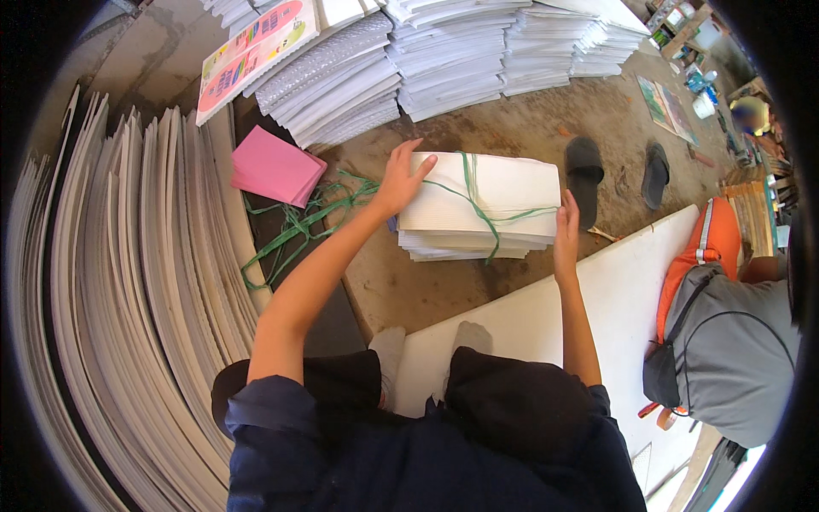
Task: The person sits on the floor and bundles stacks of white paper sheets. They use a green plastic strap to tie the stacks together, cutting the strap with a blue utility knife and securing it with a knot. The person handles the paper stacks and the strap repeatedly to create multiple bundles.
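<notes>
A thick bundle of white sheets (520, 179) lies on the ground in front of my feet. Thin green twine (488, 224) crosses its top and hangs loosely over the near side. My left hand (401, 177) rests at the bundle's left end, thumb and fingers spread around the far corner. Against the right end, my right hand (566, 239) is held flat with its fingers stretched out. More green twine (294, 229) lies tangled to the left, beside a small pile of pink sheets (277, 168).
Tall stacks of white sheets (448, 60) stand at the back, with a colourful printed board (252, 55) on the left one. Upright boards (141, 282) line the left. Black slippers (583, 179) lie right of the bundle. Another person in grey (734, 341) is at right, beside a white board (631, 286).
</notes>
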`<state>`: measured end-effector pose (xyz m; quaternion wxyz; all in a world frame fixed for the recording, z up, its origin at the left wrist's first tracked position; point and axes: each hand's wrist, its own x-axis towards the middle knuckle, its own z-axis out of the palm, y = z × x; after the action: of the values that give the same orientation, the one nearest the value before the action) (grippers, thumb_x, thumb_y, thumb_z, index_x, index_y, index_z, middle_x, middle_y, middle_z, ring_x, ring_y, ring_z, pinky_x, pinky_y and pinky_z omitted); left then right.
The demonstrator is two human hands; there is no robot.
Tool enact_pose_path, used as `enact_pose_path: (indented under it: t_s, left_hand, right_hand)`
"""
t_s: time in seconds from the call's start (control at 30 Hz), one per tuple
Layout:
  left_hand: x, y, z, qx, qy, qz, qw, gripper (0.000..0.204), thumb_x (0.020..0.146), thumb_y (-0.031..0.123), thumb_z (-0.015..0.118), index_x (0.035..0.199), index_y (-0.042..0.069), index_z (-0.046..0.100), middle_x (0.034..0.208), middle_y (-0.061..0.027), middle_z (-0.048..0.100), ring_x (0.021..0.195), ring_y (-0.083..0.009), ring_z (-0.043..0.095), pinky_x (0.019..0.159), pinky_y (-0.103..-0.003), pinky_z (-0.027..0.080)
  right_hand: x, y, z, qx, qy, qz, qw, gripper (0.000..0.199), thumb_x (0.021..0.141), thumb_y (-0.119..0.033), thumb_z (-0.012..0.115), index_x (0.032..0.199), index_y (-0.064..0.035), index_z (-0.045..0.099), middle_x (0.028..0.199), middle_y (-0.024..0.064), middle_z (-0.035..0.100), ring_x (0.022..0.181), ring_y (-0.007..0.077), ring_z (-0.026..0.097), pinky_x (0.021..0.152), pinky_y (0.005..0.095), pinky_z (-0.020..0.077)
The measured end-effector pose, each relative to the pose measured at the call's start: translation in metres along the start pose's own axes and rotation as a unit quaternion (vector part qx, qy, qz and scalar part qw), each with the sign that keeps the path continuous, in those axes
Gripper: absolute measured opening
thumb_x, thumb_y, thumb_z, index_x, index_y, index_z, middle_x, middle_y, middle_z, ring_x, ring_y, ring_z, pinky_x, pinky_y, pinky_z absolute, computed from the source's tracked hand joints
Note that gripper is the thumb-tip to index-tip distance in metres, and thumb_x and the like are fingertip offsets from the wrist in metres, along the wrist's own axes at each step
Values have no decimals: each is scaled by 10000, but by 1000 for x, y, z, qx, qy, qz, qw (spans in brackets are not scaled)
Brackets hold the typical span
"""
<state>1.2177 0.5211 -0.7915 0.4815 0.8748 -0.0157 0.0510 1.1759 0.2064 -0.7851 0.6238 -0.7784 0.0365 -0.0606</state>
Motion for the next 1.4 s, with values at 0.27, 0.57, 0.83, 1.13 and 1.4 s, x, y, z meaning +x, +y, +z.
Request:
enact_pose_path:
  t_s: [0.27,0.57,0.83,1.13,1.4]
  left_hand:
    - [-29,12,13,-80,46,-119,989,688,780,409,599,1313,92,302,1301,-197,332,1199,-300,344,989,-369,284]
    - [-82,-49,2,-323,57,-259,908,787,841,633,237,1371,60,133,1395,-129,228,1288,-248,208,1056,-360,129]
    - [-111,-20,60,-406,77,-250,876,807,835,650,219,1365,42,181,1406,-101,213,1293,-222,191,1060,-363,116]
    - [-103,-11,28,-176,28,100,979,984,666,561,640,1385,121,132,1433,-180,65,1313,-301,134,1045,-407,161]
    - [-90,-13,20,-89,82,122,985,763,627,415,736,1260,133,416,1402,-204,186,1260,-360,265,996,-432,270]
  right_hand:
    - [20,13,1,98,-95,141,981,595,882,-387,472,1325,-30,301,1331,116,356,1204,197,348,992,299,256]
    - [11,58,-2,295,-16,249,922,630,886,-541,322,1283,-54,363,1306,84,387,1216,193,333,992,326,254]
    - [23,84,-1,236,105,172,951,565,890,-503,364,1164,-22,479,1117,72,534,1047,187,485,907,320,349]
    - [5,39,-7,213,88,70,971,421,884,-321,501,1159,-1,512,1132,87,540,1042,165,489,911,288,349]
    - [-18,17,-10,89,56,72,992,379,843,-194,574,1170,-11,515,1123,85,556,1012,146,514,888,259,361]
